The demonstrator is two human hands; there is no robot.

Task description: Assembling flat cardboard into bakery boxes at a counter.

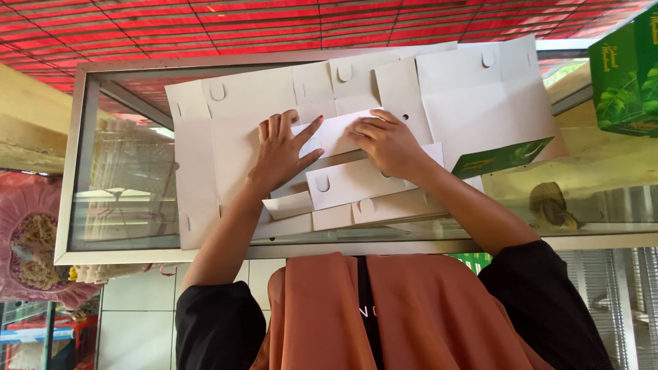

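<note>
A flat, unfolded white cardboard box blank point(240, 130) lies on a glass counter top point(123, 178). My left hand point(281, 151) presses flat on a folded flap point(336, 133) near the middle of the blank, thumb spread out. My right hand point(387, 140) presses the same flap from the right, fingers curled onto its edge. More white blanks point(473, 96) with slots and tabs overlap beneath and to the right. A second folded panel point(349, 181) sits just below my hands.
A green printed box side point(500, 159) pokes out from under the white blanks at right. Folded green boxes point(627, 68) stand at the far right. The counter has a metal frame point(75, 157). A red patterned mat point(205, 27) lies beyond.
</note>
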